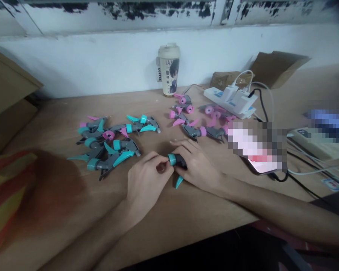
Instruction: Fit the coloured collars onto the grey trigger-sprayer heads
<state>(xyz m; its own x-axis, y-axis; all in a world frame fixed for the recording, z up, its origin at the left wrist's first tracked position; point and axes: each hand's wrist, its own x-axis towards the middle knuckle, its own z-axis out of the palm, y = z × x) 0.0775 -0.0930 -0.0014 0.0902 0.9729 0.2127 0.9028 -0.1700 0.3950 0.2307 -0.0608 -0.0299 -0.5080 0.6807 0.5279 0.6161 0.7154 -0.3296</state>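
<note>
A trigger sprayer head (172, 159), dark grey with a teal collar and teal trigger, lies low over the table in front of me. My right hand (193, 160) is closed around its grey body, covering most of it. The teal trigger sticks out below the fingers. My left hand (149, 177) pinches thumb and forefinger together right at the collar's open end; whatever is between the fingertips is too small or hidden to make out. Left of the hands sits a group of similar sprayer heads (124, 150) in teal and pink. More pink ones (193, 131) lie behind my right hand.
A lidded coffee cup (171, 71) stands against the wall. To the right are a power strip (231, 99) with plugged-in chargers, a phone (257, 158) partly blurred out, and cables. Brown cardboard (8, 82) rises at left, above a red-and-yellow striped item (8, 192).
</note>
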